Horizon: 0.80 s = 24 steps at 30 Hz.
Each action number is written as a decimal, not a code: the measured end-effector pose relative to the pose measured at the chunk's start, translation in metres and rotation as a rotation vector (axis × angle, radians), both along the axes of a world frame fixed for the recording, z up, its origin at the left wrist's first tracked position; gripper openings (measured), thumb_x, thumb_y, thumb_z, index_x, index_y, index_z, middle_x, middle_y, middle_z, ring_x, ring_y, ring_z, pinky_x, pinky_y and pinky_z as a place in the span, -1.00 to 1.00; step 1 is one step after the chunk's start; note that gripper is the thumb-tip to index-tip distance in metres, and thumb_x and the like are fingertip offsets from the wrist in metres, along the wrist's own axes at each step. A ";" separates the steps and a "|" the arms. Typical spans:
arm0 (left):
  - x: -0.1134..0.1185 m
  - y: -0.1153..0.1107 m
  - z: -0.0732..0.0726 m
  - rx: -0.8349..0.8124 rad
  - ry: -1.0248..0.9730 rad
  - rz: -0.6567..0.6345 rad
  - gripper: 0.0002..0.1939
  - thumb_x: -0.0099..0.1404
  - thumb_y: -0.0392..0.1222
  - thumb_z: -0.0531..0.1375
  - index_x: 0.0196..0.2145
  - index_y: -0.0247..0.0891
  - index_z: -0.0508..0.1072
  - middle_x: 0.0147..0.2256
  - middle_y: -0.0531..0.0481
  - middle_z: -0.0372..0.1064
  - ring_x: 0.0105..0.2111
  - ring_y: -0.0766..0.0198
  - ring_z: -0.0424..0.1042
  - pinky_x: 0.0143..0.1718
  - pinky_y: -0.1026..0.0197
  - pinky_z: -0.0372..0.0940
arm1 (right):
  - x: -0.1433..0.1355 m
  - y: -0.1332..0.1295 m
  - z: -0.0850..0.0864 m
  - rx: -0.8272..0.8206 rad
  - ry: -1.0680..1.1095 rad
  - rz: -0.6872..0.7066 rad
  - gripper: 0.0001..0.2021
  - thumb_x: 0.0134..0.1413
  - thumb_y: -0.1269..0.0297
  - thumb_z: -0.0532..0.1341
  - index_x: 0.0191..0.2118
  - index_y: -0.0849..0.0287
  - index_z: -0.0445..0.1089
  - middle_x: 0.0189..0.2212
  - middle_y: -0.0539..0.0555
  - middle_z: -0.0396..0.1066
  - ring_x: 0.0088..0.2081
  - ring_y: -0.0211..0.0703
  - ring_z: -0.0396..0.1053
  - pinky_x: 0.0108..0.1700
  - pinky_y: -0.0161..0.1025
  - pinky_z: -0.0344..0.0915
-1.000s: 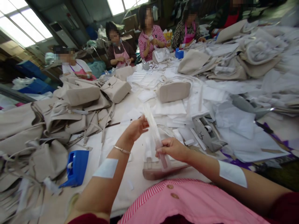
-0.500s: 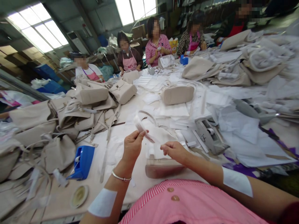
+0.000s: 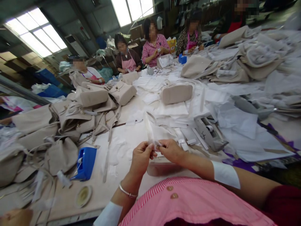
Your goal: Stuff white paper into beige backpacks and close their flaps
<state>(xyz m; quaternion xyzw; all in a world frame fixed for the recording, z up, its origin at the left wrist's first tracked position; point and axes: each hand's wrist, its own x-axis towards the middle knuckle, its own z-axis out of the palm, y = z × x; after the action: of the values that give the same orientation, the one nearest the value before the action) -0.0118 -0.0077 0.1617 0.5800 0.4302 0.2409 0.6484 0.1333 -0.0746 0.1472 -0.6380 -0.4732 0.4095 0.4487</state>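
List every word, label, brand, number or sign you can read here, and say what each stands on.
No text can be read with certainty.
Grey tape dispenser: a dark mark on its side, too blurred to make out.
Yellow bag in the background: too small and blurred to tell whether it bears words.

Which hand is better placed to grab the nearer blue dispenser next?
Probably the left hand: the blue dispenser stands on that side, and the right hand is farther across. Both hands are at the translucent strip, though.
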 end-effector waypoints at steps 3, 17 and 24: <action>0.000 -0.002 -0.004 -0.077 -0.025 0.045 -0.63 0.12 0.00 0.31 -0.22 -0.28 0.34 -0.49 0.02 0.47 -0.59 0.34 0.43 -0.62 0.37 0.24 | 0.000 -0.001 -0.003 0.058 -0.224 0.084 -0.78 0.08 0.40 0.07 -0.51 0.22 0.40 -0.58 -0.03 0.36 -0.49 -0.32 0.23 -0.41 -0.35 0.06; -0.012 0.002 -0.012 -0.564 0.040 -0.144 -0.56 -0.05 -0.04 0.43 -0.29 -0.33 0.41 -0.40 -0.06 0.48 -0.53 0.35 0.46 -0.55 0.37 0.31 | 0.005 -0.010 -0.028 0.400 -0.745 0.253 -0.77 0.21 0.30 0.07 -0.43 0.22 0.38 -0.49 0.14 0.32 -0.41 -0.14 0.17 -0.32 -0.22 0.07; -0.009 0.004 -0.025 -0.296 0.046 -0.128 -0.73 0.05 -0.06 0.35 -0.41 -0.35 0.53 -0.50 0.02 0.37 -0.51 0.38 0.30 -0.51 0.35 0.17 | 0.021 -0.009 -0.027 0.366 -0.500 0.167 -0.80 0.13 0.43 0.06 -0.21 0.25 0.41 -0.37 0.14 0.38 -0.34 -0.16 0.23 -0.25 -0.22 0.15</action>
<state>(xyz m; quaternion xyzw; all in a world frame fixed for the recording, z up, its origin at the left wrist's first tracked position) -0.0213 -0.0042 0.1363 0.5098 0.4379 0.1199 0.7308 0.1545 -0.0836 0.1200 -0.5865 -0.6853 0.1836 0.3909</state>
